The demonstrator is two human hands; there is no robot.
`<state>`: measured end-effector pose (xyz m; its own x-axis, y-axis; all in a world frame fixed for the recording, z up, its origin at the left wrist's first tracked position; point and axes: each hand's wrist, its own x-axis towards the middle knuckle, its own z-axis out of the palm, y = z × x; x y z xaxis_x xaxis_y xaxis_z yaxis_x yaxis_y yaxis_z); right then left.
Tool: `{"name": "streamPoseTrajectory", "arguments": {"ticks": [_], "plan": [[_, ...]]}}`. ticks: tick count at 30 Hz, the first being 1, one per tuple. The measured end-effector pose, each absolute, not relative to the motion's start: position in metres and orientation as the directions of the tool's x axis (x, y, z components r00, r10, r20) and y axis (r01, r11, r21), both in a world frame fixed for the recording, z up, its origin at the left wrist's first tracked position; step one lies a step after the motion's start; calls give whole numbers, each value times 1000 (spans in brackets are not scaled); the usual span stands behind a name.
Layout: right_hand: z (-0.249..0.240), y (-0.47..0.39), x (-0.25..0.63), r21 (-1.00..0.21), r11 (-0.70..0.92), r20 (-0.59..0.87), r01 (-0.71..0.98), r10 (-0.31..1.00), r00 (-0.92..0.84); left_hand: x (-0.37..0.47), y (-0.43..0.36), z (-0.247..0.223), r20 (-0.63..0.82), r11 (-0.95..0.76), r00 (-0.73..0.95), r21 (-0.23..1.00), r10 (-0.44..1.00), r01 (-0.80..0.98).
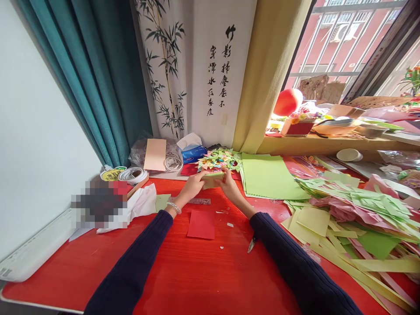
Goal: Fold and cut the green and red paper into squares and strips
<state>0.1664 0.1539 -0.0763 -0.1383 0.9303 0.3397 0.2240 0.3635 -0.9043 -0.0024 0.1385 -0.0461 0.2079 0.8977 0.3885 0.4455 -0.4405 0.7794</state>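
Both hands hold a small stack of green paper (211, 181) above the far middle of the red table. My left hand (194, 184), with a beaded bracelet at the wrist, grips the stack's left side. On the right edge, my right hand (229, 181) is closed with its fingers around the paper. Just beyond the hands lies a pile of folded paper stars (223, 158) in green and other colours. A ruler (199, 201) rests on the table behind the left wrist. Nearer to me is a square of red paper (201, 224). Scissors (251, 245) lie partly under my right sleeve.
Large green sheets (272, 177) lie right of the hands. Heaped paper strips (361, 210) cover the table's right side. A blue tissue pack (194, 154) and a roll of white tape (133, 176) stand along the back left. White scraps dot the red table (183, 271).
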Motion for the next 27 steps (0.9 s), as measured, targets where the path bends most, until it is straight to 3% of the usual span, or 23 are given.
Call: {"name": "streamPoseTrajectory", "arguments": {"ticks": [3,10,19,27], "plan": [[-64,150,171,-943,289,272,164,955,-119,-5,141,-40,342,-372,148,867,928,330],[-41,144,178,-987,159,150,4,937,-314,0,138,-34,228,-236,83,965,970,110],[-27,147,187,-976,216,207,3,940,-270,-5,132,-16,143,-170,193,977,971,129],[-11,129,176,-992,118,95,34,913,-396,-33,134,14,26,-60,161,977,987,207]]}}
